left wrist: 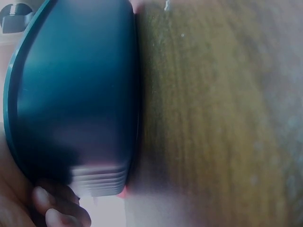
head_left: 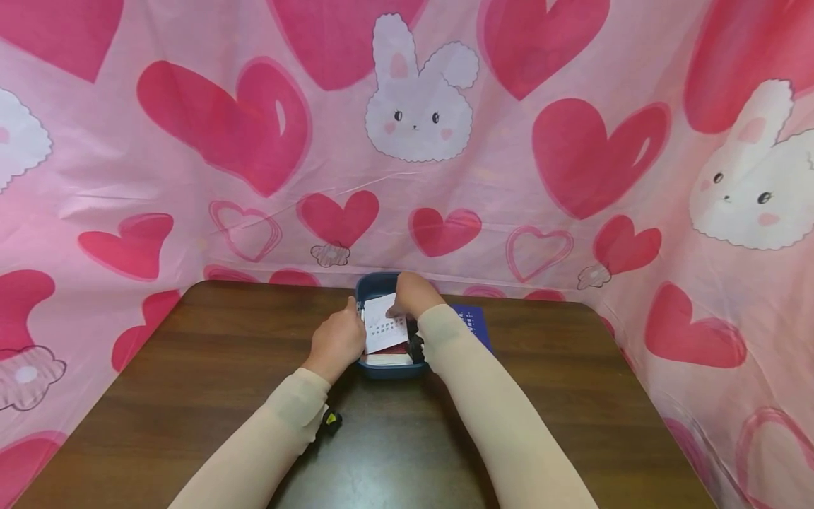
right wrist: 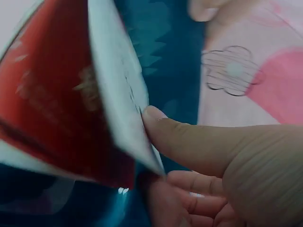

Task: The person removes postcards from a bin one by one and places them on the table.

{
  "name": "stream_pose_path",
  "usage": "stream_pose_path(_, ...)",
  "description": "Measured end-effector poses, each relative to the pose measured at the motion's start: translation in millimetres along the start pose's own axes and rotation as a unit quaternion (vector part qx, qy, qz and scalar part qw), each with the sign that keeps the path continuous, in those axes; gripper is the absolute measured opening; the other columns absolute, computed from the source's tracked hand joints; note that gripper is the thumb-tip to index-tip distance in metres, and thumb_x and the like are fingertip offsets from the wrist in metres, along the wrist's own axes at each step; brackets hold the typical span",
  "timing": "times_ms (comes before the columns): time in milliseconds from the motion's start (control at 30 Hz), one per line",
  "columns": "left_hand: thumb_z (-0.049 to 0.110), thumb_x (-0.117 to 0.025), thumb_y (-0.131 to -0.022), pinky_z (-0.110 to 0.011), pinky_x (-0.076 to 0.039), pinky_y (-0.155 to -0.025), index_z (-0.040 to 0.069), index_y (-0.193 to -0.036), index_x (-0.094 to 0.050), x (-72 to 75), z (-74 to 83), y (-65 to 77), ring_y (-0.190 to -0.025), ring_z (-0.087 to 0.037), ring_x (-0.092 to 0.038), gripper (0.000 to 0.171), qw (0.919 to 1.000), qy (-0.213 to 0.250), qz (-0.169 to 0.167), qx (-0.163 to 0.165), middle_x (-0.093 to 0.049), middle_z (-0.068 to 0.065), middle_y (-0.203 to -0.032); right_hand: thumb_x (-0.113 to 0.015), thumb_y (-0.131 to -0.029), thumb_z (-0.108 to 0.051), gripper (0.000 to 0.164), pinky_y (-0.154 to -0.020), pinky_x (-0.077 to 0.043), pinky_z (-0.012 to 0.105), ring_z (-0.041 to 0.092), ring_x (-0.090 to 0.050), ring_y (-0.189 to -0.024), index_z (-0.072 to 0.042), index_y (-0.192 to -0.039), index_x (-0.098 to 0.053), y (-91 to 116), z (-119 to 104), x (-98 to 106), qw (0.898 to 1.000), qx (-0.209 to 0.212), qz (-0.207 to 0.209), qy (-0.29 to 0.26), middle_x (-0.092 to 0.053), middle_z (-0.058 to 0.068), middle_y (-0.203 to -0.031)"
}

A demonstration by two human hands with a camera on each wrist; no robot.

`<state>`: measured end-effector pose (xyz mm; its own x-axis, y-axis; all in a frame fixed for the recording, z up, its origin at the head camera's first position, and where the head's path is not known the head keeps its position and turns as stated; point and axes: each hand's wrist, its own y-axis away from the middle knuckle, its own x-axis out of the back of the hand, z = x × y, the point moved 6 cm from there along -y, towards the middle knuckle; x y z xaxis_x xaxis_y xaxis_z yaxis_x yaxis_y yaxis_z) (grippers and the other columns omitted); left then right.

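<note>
- A person's right hand (head_left: 416,291) reaches over the far right side of a dark blue bin (head_left: 391,373), its grip clamped on a white printed card (head_left: 376,338), thumb on one face and fingers behind.
- The card tilts inside the bin's open top, its rows of small dark print too tiny to read.
- The left hand (head_left: 339,341) steadies the bin from the left, its grip closed around the rim, fingers curled over the edge.
- Just beneath the card lies a red booklet (head_left: 397,349) with a gold emblem, mostly covered from above; a white item (head_left: 388,360) rests at the near end.
- To the right of the bin, a blue booklet (head_left: 473,325) with pale lettering lies on the brown desk (head_left: 191,382), partly hidden by the right sleeve (head_left: 496,417).
- That sleeve and a black wrist device (head_left: 415,346) also block much of the bin's right rim.
- Another black device (head_left: 331,420) hangs under the left sleeve (head_left: 254,445).
- Behind the desk's far edge, a pink backdrop (head_left: 394,180) of hearts and white rabbits rises close to the bin.
</note>
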<state>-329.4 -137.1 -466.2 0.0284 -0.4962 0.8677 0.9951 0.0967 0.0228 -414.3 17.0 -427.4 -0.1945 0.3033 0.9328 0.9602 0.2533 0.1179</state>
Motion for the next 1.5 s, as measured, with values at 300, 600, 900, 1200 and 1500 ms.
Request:
stream_pose_path(300,0.034,-0.061,-0.114,-0.044,-0.067,-0.070,0.000,-0.176,-0.035,-2.0,-0.2,-1.1,-0.098,-0.035,-0.077,0.076,1.0000,-0.003,-0.008,0.002,-0.073,-0.027,-0.147,-0.086,-0.097,-0.011,0.062,-0.074,-0.070,0.038,0.028,-0.076,-0.087,-0.006,-0.155,-0.066,-0.3,9.2,21.4,0.986,0.026,-0.006,-0.166,-0.075,0.023,-0.131)
stream_pose_path(600,0.032,-0.061,-0.113,-0.052,-0.067,-0.077,-0.002,-0.175,-0.038,-1.7,2.1,-1.4,-0.094,-0.035,-0.077,0.074,0.9997,-0.019,0.011,-0.015,-0.079,-0.027,-0.129,-0.085,-0.101,-0.017,0.063,-0.084,-0.070,0.039,0.028,-0.082,-0.098,-0.008,-0.160,-0.063,11.0,57.6,40.5,0.954,0.003,0.006,-0.299,-0.078,0.022,-0.139)
stream_pose_path(900,0.036,-0.060,-0.114,-0.054,-0.067,-0.083,0.001,-0.176,-0.036,-2.8,2.0,1.1,-0.099,-0.034,-0.077,0.075,0.9999,0.001,0.008,-0.011,-0.077,-0.024,-0.139,-0.082,-0.105,-0.017,0.060,-0.092,-0.067,0.044,0.024,-0.079,-0.095,-0.005,-0.160,-0.061,27.7,130.0,49.5,0.925,-0.013,0.044,-0.378,-0.080,0.024,-0.133)
stream_pose_path(1200,0.037,-0.059,-0.115,-0.051,-0.066,-0.079,0.002,-0.177,-0.036,-1.4,0.6,1.1,-0.093,-0.032,-0.076,0.074,0.9999,0.008,0.007,-0.007,-0.080,-0.022,-0.124,-0.079,-0.107,-0.023,0.064,-0.109,-0.058,0.054,0.036,-0.073,-0.120,-0.005,-0.164,-0.054,38.0,183.0,54.0,0.933,-0.066,0.046,-0.352,-0.073,0.027,-0.144)
stream_pose_path(1500,0.036,-0.058,-0.116,-0.053,-0.067,-0.082,0.001,-0.176,-0.037,0.6,-1.2,0.7,-0.099,-0.034,-0.078,0.073,0.9999,0.006,0.010,-0.008,-0.079,-0.023,-0.129,-0.083,-0.104,-0.029,0.074,-0.115,-0.055,0.060,0.041,-0.065,-0.127,-0.006,-0.166,-0.051,40.5,223.4,37.7,0.938,-0.090,-0.008,-0.335,-0.066,0.029,-0.150)
